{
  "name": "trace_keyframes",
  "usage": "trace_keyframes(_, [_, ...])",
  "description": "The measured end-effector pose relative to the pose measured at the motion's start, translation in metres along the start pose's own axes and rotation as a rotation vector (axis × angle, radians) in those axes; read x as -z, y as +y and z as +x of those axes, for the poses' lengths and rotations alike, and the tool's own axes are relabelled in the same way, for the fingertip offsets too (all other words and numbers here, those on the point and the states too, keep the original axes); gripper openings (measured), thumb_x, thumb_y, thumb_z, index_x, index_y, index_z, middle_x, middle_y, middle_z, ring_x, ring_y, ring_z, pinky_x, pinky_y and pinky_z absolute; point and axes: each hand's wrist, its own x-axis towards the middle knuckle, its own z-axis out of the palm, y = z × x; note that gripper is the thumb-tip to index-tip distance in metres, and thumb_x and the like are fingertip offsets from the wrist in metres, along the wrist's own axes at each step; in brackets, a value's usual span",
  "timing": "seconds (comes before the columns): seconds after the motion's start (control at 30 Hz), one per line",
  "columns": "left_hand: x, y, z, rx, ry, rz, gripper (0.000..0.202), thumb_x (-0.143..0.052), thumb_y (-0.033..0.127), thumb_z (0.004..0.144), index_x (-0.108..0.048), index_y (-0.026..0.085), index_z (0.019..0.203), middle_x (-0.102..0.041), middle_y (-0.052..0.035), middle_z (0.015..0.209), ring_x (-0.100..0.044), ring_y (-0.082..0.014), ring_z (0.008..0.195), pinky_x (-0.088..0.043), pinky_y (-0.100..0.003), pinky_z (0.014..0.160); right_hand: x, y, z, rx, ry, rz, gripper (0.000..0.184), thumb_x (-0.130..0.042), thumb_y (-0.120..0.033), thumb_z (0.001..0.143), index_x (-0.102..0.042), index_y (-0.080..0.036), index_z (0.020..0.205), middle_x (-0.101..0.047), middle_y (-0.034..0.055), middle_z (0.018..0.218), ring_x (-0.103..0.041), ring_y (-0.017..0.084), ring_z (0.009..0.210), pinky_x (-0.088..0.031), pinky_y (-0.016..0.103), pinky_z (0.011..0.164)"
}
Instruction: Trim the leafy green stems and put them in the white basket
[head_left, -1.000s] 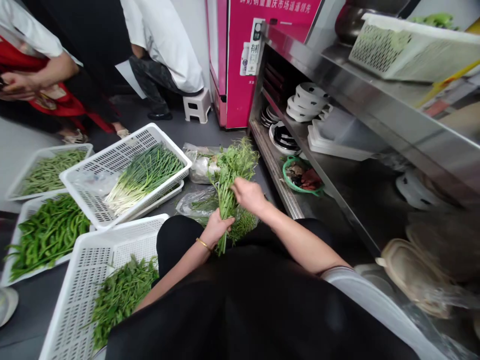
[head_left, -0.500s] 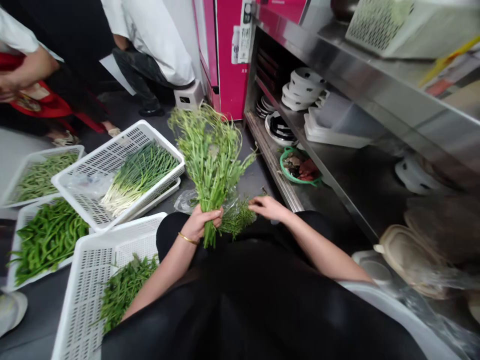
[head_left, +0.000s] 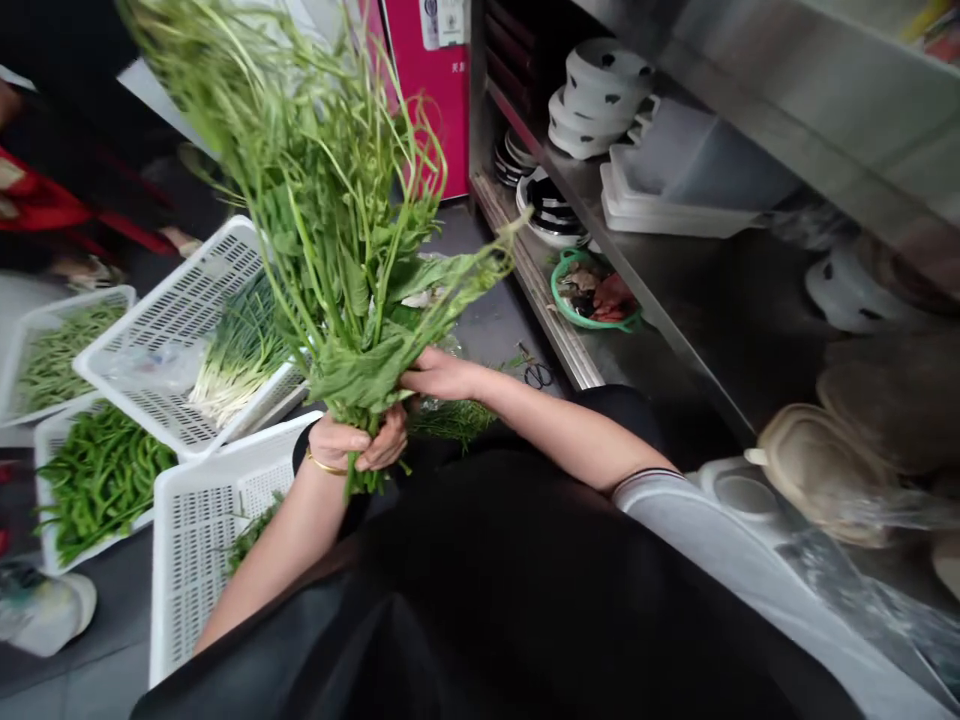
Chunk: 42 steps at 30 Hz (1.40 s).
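A large bunch of pea shoots [head_left: 352, 290], with thin curling tendrils and leaves, rises in front of me, leaning up and to the left. My left hand [head_left: 352, 442], with a gold bangle at its wrist, is closed around the lower stems, whose cut ends stick out below. My right hand [head_left: 442, 375] reaches in from the right against the bunch, just above the left one. Leaves cover its fingertips, so its grip is hidden. Beneath, by my knees, lies a heap of loose green trimmings [head_left: 457, 422].
On the left stand white baskets with green chillies [head_left: 105, 480], scallions [head_left: 244, 350], green beans [head_left: 67, 345] and leafy greens [head_left: 251, 530]. Scissors [head_left: 537, 374] lie on the floor. Steel shelving [head_left: 660, 340] at right holds dishes and a green colander [head_left: 596, 290]. Another person's shoe [head_left: 52, 605] is at left.
The bunch has come up closer to the camera and swung left in my left hand. My right hand has moved left from over the trimmings to the bunch.
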Motion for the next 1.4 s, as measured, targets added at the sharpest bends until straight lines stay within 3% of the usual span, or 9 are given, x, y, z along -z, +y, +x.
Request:
trace_keyframes(0.1, [0.004, -0.003, 0.003, 0.027, 0.088, 0.007, 0.029, -0.071, 0.041, 0.052, -0.061, 0.019, 0.069, -0.035, 0.0047, 0.03, -0.03, -0.0091, 0.023, -0.025, -0.024, 0.03, 0.019, -0.016, -0.018, -0.013, -0.143, -0.076, 0.023, -0.054, -0.035, 0.08, -0.062, -0.013, 0.078, -0.049, -0.0072, 0.049, -0.044, 0.004, 0.041, -0.037, 0.016, 0.043])
trace_keyframes(0.17, [0.004, -0.005, 0.008, 0.005, 0.153, -0.013, 0.034, -0.072, 0.044, 0.05, -0.061, 0.019, 0.068, -0.036, 0.0056, 0.031, -0.026, -0.0066, 0.021, -0.023, -0.023, 0.028, 0.036, -0.024, -0.029, -0.065, -0.162, -0.087, 0.022, -0.056, -0.034, 0.079, -0.061, -0.013, 0.075, -0.048, -0.0073, 0.048, -0.043, 0.003, 0.039, -0.034, 0.015, 0.041])
trace_keyframes(0.27, [0.002, -0.008, 0.015, -0.034, 0.226, -0.04, 0.037, -0.071, 0.039, 0.055, -0.065, 0.016, 0.082, -0.047, 0.0037, 0.039, -0.03, -0.0056, 0.023, -0.027, -0.021, 0.028, 0.054, -0.025, -0.04, -0.159, -0.207, -0.005, 0.022, -0.059, -0.034, 0.077, -0.061, -0.012, 0.073, -0.051, -0.0065, 0.048, -0.044, 0.004, 0.039, -0.034, 0.016, 0.041])
trace_keyframes(0.43, [0.005, -0.011, 0.021, 0.051, 0.52, 0.028, 0.031, -0.067, 0.017, 0.062, -0.064, 0.009, 0.093, -0.069, -0.0086, 0.072, -0.058, -0.0141, 0.048, -0.046, -0.024, 0.041, 0.058, -0.006, -0.055, -0.228, -0.075, 0.194, 0.025, -0.062, -0.034, 0.075, -0.064, -0.009, 0.079, -0.053, -0.0054, 0.047, -0.045, 0.004, 0.038, -0.034, 0.017, 0.041])
trace_keyframes(0.6, [0.002, -0.012, 0.023, -0.003, 0.571, -0.048, 0.036, -0.067, 0.011, 0.058, -0.063, 0.009, 0.094, -0.068, -0.0075, 0.072, -0.053, -0.0105, 0.045, -0.044, -0.022, 0.04, 0.059, 0.009, -0.071, -0.247, -0.052, 0.316, 0.033, -0.067, -0.028, 0.071, -0.062, -0.008, 0.097, -0.06, -0.0017, 0.059, -0.054, 0.006, 0.048, -0.033, 0.016, 0.041])
trace_keyframes(0.8, [-0.008, -0.004, 0.022, -0.122, 0.707, 0.086, 0.035, -0.07, 0.011, 0.056, -0.062, 0.01, 0.091, -0.071, -0.0083, 0.081, -0.056, -0.0122, 0.046, -0.046, -0.024, 0.042, 0.07, 0.005, -0.086, -0.196, -0.108, 0.186, 0.052, -0.069, -0.02, 0.068, -0.054, -0.014, 0.117, -0.057, -0.0048, 0.062, -0.057, 0.007, 0.057, -0.041, 0.015, 0.048])
trace_keyframes(0.97, [-0.013, 0.0, 0.016, -0.132, 0.764, 0.143, 0.035, -0.072, 0.013, 0.056, -0.062, 0.01, 0.089, -0.071, -0.008, 0.074, -0.057, -0.0141, 0.044, -0.045, -0.025, 0.04, 0.068, 0.003, -0.094, -0.342, -0.166, 0.031, 0.044, -0.066, -0.025, 0.07, -0.057, -0.014, 0.112, -0.056, -0.0043, 0.064, -0.054, 0.006, 0.054, -0.04, 0.014, 0.041])
trace_keyframes(1.2, [-0.009, 0.006, 0.008, -0.176, 0.765, 0.178, 0.035, -0.071, 0.012, 0.058, -0.062, 0.01, 0.092, -0.071, -0.007, 0.074, -0.057, -0.0123, 0.045, -0.045, -0.023, 0.042, 0.056, 0.009, -0.096, -0.319, -0.176, 0.158, 0.04, -0.06, -0.039, 0.078, -0.06, -0.013, 0.109, -0.063, 0.0019, 0.074, -0.056, 0.007, 0.056, -0.041, 0.014, 0.042])
trace_keyframes(1.4, [-0.013, 0.001, 0.01, -0.176, 0.771, 0.209, 0.036, -0.071, 0.012, 0.058, -0.062, 0.01, 0.093, -0.07, -0.007, 0.074, -0.057, -0.0124, 0.045, -0.044, -0.023, 0.041, 0.03, 0.012, -0.076, -0.334, -0.286, 0.205, 0.044, -0.053, -0.05, 0.081, -0.056, -0.018, 0.112, -0.057, -0.004, 0.057, -0.048, 0.004, 0.041, -0.031, 0.012, 0.036])
